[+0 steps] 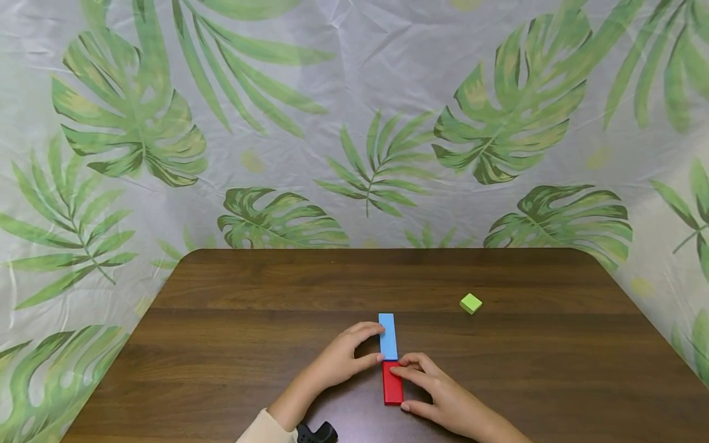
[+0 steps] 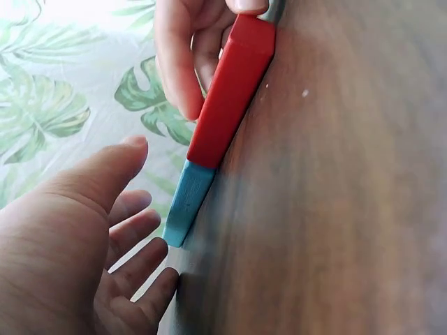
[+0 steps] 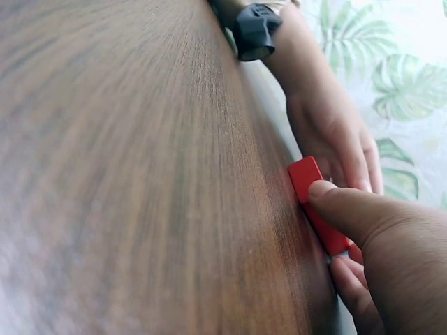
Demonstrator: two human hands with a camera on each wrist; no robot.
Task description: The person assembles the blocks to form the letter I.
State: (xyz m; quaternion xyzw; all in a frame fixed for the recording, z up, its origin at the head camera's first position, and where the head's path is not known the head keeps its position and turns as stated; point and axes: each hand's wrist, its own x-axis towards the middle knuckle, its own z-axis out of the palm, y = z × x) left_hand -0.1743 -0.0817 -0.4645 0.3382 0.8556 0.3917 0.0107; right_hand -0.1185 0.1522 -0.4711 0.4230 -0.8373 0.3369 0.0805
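A light blue block [image 1: 388, 337] and a red block [image 1: 392, 384] lie end to end on the wooden table, forming one line, with the blue one farther away. My left hand [image 1: 346, 357] is at the left side of the blue block, fingertips right at its edge and thumb close to where the blocks meet. In the left wrist view its thumb and fingers [image 2: 157, 230] are spread apart. My right hand [image 1: 434, 391] holds the red block from the right. In the right wrist view its thumb [image 3: 325, 195] presses the near end, with other fingers at the far end.
A small green block [image 1: 471, 303] lies farther back on the right side of the brown table [image 1: 249, 289]. Behind the table hangs a leaf-patterned cloth [image 1: 388, 92]. A black device [image 1: 318, 432] is strapped at the left wrist.
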